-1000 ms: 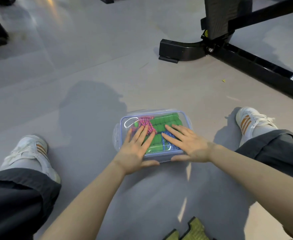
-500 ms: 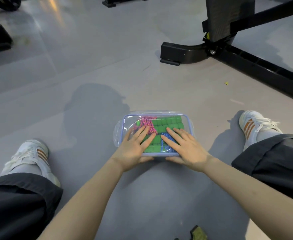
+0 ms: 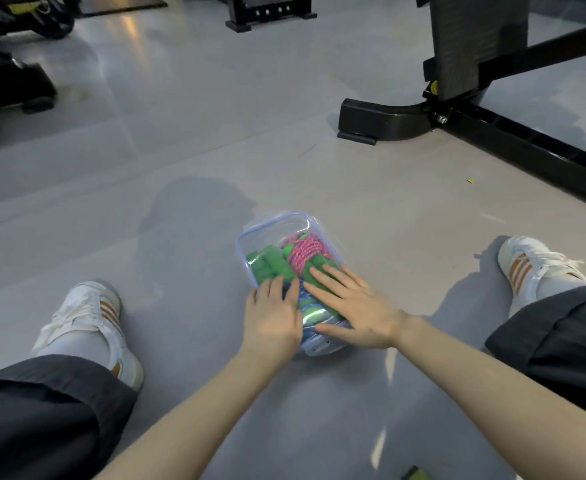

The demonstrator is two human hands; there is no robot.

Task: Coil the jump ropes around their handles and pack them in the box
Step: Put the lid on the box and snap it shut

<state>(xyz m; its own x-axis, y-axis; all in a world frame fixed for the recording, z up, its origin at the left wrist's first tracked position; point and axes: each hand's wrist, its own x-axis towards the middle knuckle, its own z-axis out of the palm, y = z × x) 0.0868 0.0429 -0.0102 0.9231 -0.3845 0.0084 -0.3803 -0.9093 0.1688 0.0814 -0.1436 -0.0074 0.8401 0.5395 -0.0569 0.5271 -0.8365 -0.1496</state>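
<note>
A clear plastic box (image 3: 267,233) with a blue-rimmed lid lies on the grey floor between my legs, turned so its long side points away from me. Inside are green jump rope handles (image 3: 267,263) and a coiled pink rope (image 3: 305,252); something blue shows under my fingers. My left hand (image 3: 272,315) lies flat on the near left part of the lid with straight fingers. My right hand (image 3: 352,304) lies flat on the near right part, fingers spread, thumb along the box's near end.
My two legs in dark trousers and white shoes (image 3: 87,320) (image 3: 533,265) flank the box. A black exercise machine base (image 3: 388,121) stands at the back right. More dark gym gear (image 3: 11,88) sits at the far left. A small yellow-green object (image 3: 414,474) lies at the bottom edge.
The box has turned from lying crosswise to pointing away from me. Both hands stayed flat on its lid and moved closer together at the near end.
</note>
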